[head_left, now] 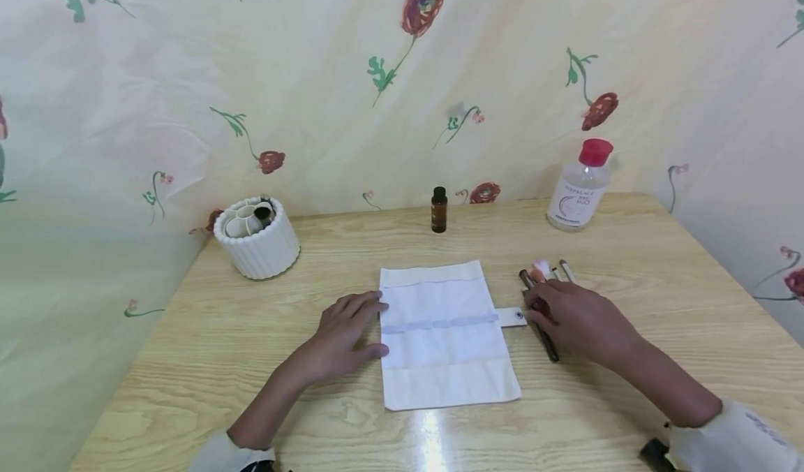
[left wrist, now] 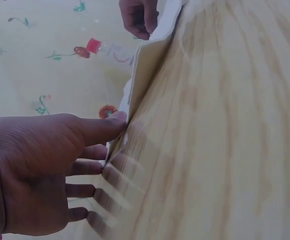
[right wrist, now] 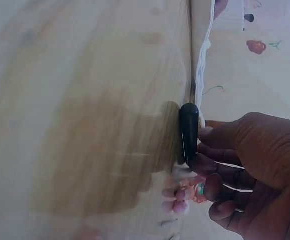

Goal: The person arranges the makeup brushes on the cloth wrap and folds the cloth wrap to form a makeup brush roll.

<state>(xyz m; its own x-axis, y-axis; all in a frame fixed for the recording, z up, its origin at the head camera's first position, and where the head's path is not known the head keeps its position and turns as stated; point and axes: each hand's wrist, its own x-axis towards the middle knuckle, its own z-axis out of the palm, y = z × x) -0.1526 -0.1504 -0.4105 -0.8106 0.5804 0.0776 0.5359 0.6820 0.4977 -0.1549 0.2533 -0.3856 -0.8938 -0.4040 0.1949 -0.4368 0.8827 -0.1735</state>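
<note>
A white fabric brush roll (head_left: 440, 360) with sewn pockets lies unfolded on the table, its snap strap (head_left: 511, 317) pointing right. My left hand (head_left: 345, 336) touches its left edge, fingers spread and extended; the left wrist view shows the thumb (left wrist: 102, 129) at the cloth's edge. Right of the strap, my right hand (head_left: 581, 318) pinches a dark-handled makeup brush (head_left: 548, 346) with thumb and fingertips, low against the tabletop. In the right wrist view the dark handle (right wrist: 189, 125) sticks out past the fingers. Several other brushes (head_left: 567, 271) lie just beyond this hand, partly hidden by it.
A white ribbed pot (head_left: 266, 252) with dividers and a dark brush stands at the back left. A small brown bottle (head_left: 439, 214) is at the back middle. The clear bottle with a red cap (head_left: 574, 196) stands back right, before the flowered cloth backdrop (head_left: 326, 95).
</note>
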